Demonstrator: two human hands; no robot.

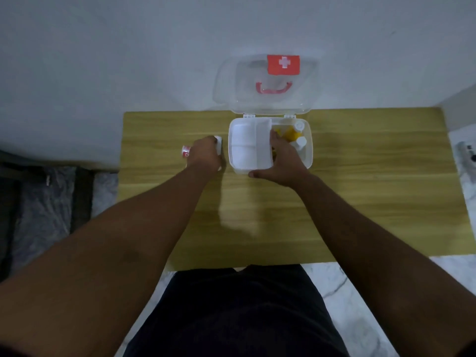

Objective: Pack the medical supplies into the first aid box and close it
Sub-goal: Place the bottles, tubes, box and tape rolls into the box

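Note:
The white first aid box (309, 155) stands open at the far middle of the wooden table (360, 189). Its clear lid (231, 81), with a red cross label and red handle, leans back against the wall. A white inner tray (247, 145) fills the box's left half. Yellow bottles with white caps (296, 136) stand in the right half. My right hand (282, 161) grips the tray's right edge, thumb at the box's front. My left hand (206, 155) closes on a white item (218, 144) just left of the box. A small red-and-white roll (185, 151) lies beside that hand.
The table's back edge meets the white wall. Marble floor shows at the right and below the table's front edge. A dark, blurred piece of furniture sits at the left. A grey object (467, 153) lies on the floor at the far right.

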